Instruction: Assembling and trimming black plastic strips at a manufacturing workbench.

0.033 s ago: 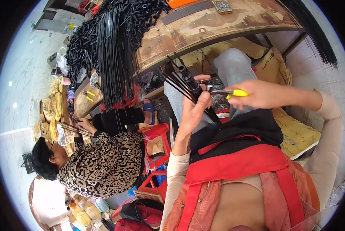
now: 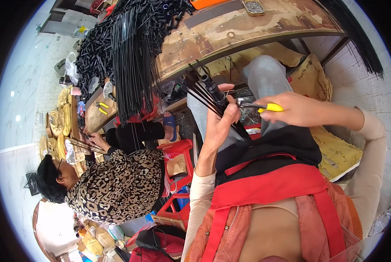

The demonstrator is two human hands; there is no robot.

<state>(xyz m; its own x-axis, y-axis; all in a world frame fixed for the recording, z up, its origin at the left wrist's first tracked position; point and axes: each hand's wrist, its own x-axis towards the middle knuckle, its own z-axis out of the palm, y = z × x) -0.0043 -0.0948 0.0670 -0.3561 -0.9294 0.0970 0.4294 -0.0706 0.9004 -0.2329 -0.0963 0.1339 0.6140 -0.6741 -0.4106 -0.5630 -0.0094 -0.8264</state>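
A small metal tray (image 2: 253,7) sits at the far edge of the worn wooden desk (image 2: 230,37), filled with small grey parts too fine to make out. Beside it lies part of an orange container (image 2: 206,3), its contents out of view. The left part of the desk carries a heap of black plastic pieces (image 2: 97,48) and a thick sheaf of long black rods (image 2: 132,61) that hang over the near edge.

The left hand (image 2: 221,115) is raised in front of the chest, forearm upright, its fingers (image 2: 231,114) wrapped tight around a bundle of thin black rods (image 2: 208,94). The bundle runs slantwise through the fist, fanning out above the thumb toward the desk edge and coming out again below the palm.

The right hand (image 2: 291,111) reaches in from the right with the forearm nearly level. Its fingers are closed on the yellow handles of a pair of pliers (image 2: 259,106), and the metal nose points left, meeting the bundle just beside the left hand's fingertips. Whether the nose bites a rod cannot be told.

To the left a second person in a leopard-print top (image 2: 117,185) sits at the same desk, handling rods of their own, with another pair of yellow-handled pliers (image 2: 101,107) lying on the desk near them. Red plastic stools (image 2: 178,153) stand between the two people.
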